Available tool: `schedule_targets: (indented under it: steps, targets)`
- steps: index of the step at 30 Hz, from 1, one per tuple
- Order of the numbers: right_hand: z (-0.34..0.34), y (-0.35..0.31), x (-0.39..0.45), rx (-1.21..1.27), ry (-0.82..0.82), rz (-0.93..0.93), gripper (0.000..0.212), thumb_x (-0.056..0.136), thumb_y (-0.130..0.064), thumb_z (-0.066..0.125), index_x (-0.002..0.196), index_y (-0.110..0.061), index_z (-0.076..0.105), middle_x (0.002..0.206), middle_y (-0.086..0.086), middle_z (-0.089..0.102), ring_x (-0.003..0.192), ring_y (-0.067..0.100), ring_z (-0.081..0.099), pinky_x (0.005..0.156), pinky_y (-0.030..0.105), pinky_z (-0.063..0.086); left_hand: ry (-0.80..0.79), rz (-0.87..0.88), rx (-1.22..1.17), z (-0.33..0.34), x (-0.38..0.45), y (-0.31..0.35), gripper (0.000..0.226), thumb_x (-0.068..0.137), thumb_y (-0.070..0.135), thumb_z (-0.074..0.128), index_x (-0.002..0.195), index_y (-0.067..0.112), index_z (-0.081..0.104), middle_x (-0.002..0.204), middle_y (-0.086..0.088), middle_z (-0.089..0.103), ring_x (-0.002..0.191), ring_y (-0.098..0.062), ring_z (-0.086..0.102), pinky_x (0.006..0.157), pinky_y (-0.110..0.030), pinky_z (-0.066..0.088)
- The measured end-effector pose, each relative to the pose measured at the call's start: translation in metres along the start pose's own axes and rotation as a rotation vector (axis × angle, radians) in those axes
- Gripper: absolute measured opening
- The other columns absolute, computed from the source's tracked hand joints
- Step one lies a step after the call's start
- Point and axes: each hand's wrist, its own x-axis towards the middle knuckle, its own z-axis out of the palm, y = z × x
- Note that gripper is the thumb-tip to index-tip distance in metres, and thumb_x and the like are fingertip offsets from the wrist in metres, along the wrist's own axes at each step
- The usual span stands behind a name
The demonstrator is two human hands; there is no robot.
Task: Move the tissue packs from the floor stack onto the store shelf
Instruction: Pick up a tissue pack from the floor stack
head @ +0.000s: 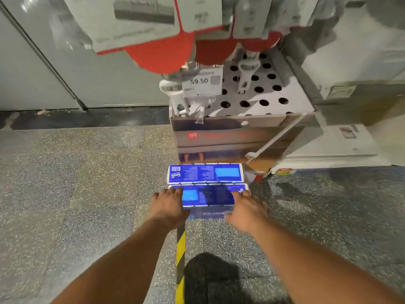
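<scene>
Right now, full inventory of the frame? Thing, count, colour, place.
blue plastic-wrapped tissue packs: two on top, blue and white, side by side on the floor stack
brown cardboard box: one, behind the packs
white price tag: one, reads 59.50, above the box
white perforated panel: one, black holes, above the box
yellow-black striped tape: one strip, on speckled floor
left hand: on near pack's left end
right hand: on near pack's right end
</scene>
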Motion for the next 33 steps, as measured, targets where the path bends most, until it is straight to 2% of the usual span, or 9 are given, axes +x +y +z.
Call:
schedule_targets:
  steps: [2,5,9,15,17,20,23,26,33]
  targets:
    - [0.039,0.006,0.045,-0.020,0.015,-0.004,0.089,0.088,-0.058,0.065,0.157,-0.023,0.022,0.159,0.007,0.031,0.144,0.032,0.031,0.114,0.054,0.029,0.019,0.032,0.045,0.048,0.040,-0.004,0.081,0.089,0.062,0.050,0.154,0.021,0.025,0.149,-0.004,0.042,0.138,-0.027,0.037,0.116,-0.048,0.027]
    - [0.093,0.016,0.106,-0.031,0.053,-0.023,0.100,0.086,-0.059,0.068,0.160,-0.023,0.012,0.168,0.005,0.012,0.153,0.031,0.013,0.120,0.056,0.021,-0.015,0.014,0.089,0.116,0.094,-0.012,0.100,0.086,0.070,0.050,0.160,0.020,0.007,0.168,-0.004,0.007,0.153,-0.029,0.005,0.122,-0.053,0.011]
    - [0.150,0.030,0.152,-0.054,0.068,-0.063,0.113,0.082,-0.059,0.073,0.162,-0.022,0.002,0.170,0.001,-0.007,0.155,0.027,-0.004,0.120,0.054,0.014,0.008,-0.027,0.049,0.179,0.131,-0.018,0.120,0.077,0.079,0.057,0.160,0.023,-0.009,0.168,0.004,-0.014,0.154,-0.025,-0.012,0.122,-0.054,0.003]
    - [0.170,0.030,0.149,-0.194,0.246,-0.132,0.122,0.071,-0.065,0.078,0.158,-0.021,0.005,0.150,0.008,0.031,0.136,0.033,0.029,0.111,0.055,0.028,0.136,-0.026,0.188,0.185,0.119,-0.017,0.129,0.067,0.082,0.064,0.159,0.021,-0.002,0.150,-0.005,0.024,0.138,-0.032,0.024,0.116,-0.054,0.020]
    - [0.163,0.034,0.147,-0.216,0.205,-0.114,0.126,0.072,-0.063,0.079,0.159,-0.021,-0.001,0.161,0.013,0.017,0.148,0.039,0.014,0.117,0.060,0.015,0.097,-0.024,0.259,0.180,0.114,-0.018,0.126,0.068,0.082,0.063,0.159,0.018,0.005,0.154,-0.010,0.020,0.142,-0.035,0.019,0.118,-0.058,0.015]
    - [0.157,0.044,0.153,-0.255,0.107,-0.128,0.135,0.072,-0.062,0.080,0.159,-0.021,-0.015,0.168,0.013,-0.016,0.152,0.038,-0.017,0.119,0.061,-0.005,-0.020,-0.032,0.300,0.187,0.114,-0.017,0.129,0.074,0.078,0.062,0.158,0.011,-0.009,0.167,-0.013,-0.007,0.152,-0.036,-0.012,0.121,-0.060,0.000]
    - [0.165,0.049,0.164,-0.246,0.073,-0.154,0.144,0.068,-0.061,0.084,0.158,-0.020,-0.021,0.167,0.013,-0.019,0.152,0.037,-0.019,0.119,0.059,-0.009,-0.002,-0.030,0.277,0.200,0.118,-0.016,0.134,0.071,0.077,0.067,0.157,0.012,-0.013,0.165,-0.012,0.001,0.153,-0.035,-0.009,0.120,-0.059,-0.004]
    - [0.176,0.049,0.166,-0.262,0.126,-0.161,0.141,0.068,-0.055,0.086,0.158,-0.019,-0.018,0.167,0.015,-0.002,0.153,0.040,-0.007,0.120,0.059,-0.006,0.057,-0.022,0.290,0.203,0.117,-0.015,0.131,0.070,0.069,0.069,0.156,0.020,-0.017,0.153,-0.010,0.019,0.147,-0.035,0.008,0.120,-0.060,-0.002]
    - [0.171,0.050,0.165,-0.257,0.227,-0.202,0.123,0.070,-0.054,0.082,0.157,-0.019,0.003,0.148,0.010,0.032,0.138,0.033,0.028,0.119,0.056,0.016,0.116,-0.008,0.219,0.203,0.119,-0.016,0.102,0.078,0.056,0.061,0.156,0.021,0.004,0.141,-0.007,0.032,0.138,-0.032,0.025,0.119,-0.061,0.005]
